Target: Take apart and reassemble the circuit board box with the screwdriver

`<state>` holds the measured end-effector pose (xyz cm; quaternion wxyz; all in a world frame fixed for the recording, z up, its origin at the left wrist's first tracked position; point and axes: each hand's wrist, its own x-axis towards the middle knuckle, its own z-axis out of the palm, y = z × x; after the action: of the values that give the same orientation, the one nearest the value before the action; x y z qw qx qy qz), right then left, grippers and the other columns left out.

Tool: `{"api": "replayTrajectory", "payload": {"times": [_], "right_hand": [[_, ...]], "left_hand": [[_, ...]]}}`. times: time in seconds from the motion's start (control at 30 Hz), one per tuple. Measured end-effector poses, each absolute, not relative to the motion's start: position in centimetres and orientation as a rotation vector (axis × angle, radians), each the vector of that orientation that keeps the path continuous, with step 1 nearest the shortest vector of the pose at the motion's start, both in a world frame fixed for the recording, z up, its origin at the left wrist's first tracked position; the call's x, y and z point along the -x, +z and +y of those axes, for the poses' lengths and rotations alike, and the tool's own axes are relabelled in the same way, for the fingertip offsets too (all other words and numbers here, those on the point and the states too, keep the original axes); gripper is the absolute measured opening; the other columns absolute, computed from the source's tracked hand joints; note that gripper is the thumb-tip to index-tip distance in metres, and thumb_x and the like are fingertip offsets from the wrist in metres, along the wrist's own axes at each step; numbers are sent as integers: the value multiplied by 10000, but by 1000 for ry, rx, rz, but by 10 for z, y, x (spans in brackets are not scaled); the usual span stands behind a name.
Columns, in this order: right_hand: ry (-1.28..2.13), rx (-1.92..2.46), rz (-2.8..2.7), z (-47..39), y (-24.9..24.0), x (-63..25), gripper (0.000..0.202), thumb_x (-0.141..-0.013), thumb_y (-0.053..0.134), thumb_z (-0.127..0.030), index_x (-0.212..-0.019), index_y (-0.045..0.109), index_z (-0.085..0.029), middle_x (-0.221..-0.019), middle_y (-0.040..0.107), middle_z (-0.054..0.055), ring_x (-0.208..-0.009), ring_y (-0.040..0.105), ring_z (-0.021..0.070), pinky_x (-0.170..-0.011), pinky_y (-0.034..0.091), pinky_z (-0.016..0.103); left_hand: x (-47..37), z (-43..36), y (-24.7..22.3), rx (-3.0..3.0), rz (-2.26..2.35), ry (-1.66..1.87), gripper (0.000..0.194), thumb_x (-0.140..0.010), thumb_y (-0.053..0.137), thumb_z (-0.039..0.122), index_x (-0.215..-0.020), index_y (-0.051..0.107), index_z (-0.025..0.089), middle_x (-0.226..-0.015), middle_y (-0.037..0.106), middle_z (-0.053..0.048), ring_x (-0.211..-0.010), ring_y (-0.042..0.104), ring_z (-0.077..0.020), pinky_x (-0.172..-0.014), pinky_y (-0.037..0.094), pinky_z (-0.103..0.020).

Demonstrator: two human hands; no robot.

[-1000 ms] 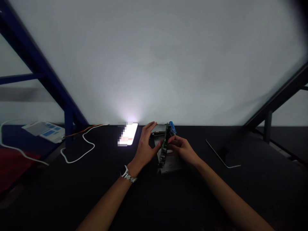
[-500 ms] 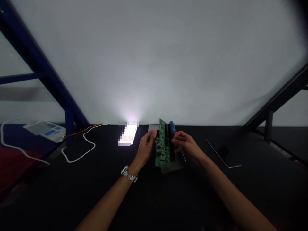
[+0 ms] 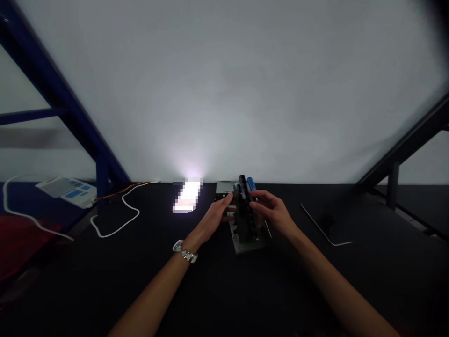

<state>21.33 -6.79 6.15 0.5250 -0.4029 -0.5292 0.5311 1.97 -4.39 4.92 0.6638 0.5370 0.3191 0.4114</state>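
Observation:
A circuit board (image 3: pixel 244 210) stands tilted on its edge between my hands, a row of black parts along it turned toward me. From the left, my left hand (image 3: pixel 214 216) holds its side, with the thumb near the top and some fingertips hidden behind it. My right hand (image 3: pixel 272 213) grips the opposite side with thumb and fingers bent. Beneath the board lies a flat grey metal plate (image 3: pixel 242 246). Just behind the right fingers a blue cylindrical object (image 3: pixel 251 183) shows; its lower part is hidden.
A grey-and-black box-like item (image 3: pixel 223 186) sits behind the board. To the left are a glowing phone-like screen (image 3: pixel 187 195), a white cable (image 3: pixel 131 217) and a printed sheet (image 3: pixel 68 191). A bent metal rod (image 3: pixel 317 225) lies right on the black table (image 3: pixel 217 290).
The circuit board has rotated: its green face showed before, and now its black parts face me. My left hand has shifted slightly; the right hand stays near the same place.

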Motion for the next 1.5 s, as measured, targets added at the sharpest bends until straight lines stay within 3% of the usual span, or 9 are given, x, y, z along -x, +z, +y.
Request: {"api": "replayTrajectory", "payload": {"times": [0.17,0.3,0.5,0.6,0.77,1.0,1.13,1.27,1.5], "right_hand": [[1354,881,-1382,-72,58,-206,316,-750,733,-367,-1036,669,-250,-1269,606,73,-841,659,211,-425,480,238],[1278,1019,-1432,-70,51,-207,320,-769,716,-406,-1013,650,-211,-992,684,64,-665,611,151,-448,456,242],[813,1334,-1533,-67,38,-205,314,-800,663,-505,-850,649,-195,-705,615,3,-614,520,129,-550,403,247],[1007,1243,-1480,-68,38,-200,367,-823,615,-550,-897,650,-192,-716,627,5,-611,540,132,-546,406,243],[1098,1125,-1257,-68,45,-205,369,-786,662,-549,-745,595,-188,-623,578,-13,-530,500,122,-502,383,243],[1003,1091,-1207,-72,48,-206,290,-793,695,-472,-877,623,-203,-649,589,-12,-539,502,124,-511,392,249],[1094,1025,-1436,-79,50,-194,319,-829,665,-442,-1049,664,-210,-754,617,10,-619,539,132,-555,412,253],[970,1089,-1515,-76,45,-192,307,-863,614,-446,-1032,663,-195,-748,631,16,-589,520,122,-531,393,250],[700,1384,-1686,-64,31,-203,286,-842,627,-433,-985,692,-194,-748,687,26,-625,591,149,-574,434,266]], "left_hand": [[-20,-44,45,-1030,682,905,595,-884,469,635,-1213,659,178,-961,737,-118,-856,686,-258,-706,524,-337],[-21,-42,42,-865,696,911,646,-867,469,658,-1162,677,123,-856,746,-117,-767,693,-247,-620,514,-303],[-25,-47,50,-808,594,1021,667,-881,416,662,-1217,651,136,-918,751,-118,-856,698,-270,-754,540,-375],[-28,-49,49,-805,637,1070,628,-879,443,641,-1210,653,151,-922,749,-105,-858,698,-263,-757,543,-379],[-31,-42,38,-862,739,1121,480,-893,513,537,-1174,659,177,-1016,728,-85,-939,670,-241,-808,528,-362],[-26,-39,42,-1088,700,1004,448,-918,493,527,-1209,645,221,-1211,655,-104,-1072,615,-254,-890,492,-392],[-25,-43,44,-1067,690,983,491,-902,497,574,-1179,663,205,-1071,709,-94,-974,651,-240,-826,504,-355],[-23,-42,41,-952,780,927,594,-856,514,647,-1140,676,151,-909,737,-93,-826,680,-234,-725,516,-331],[-26,-48,48,-912,689,942,630,-861,516,646,-1191,650,126,-968,737,-113,-891,686,-246,-821,518,-363]]}}
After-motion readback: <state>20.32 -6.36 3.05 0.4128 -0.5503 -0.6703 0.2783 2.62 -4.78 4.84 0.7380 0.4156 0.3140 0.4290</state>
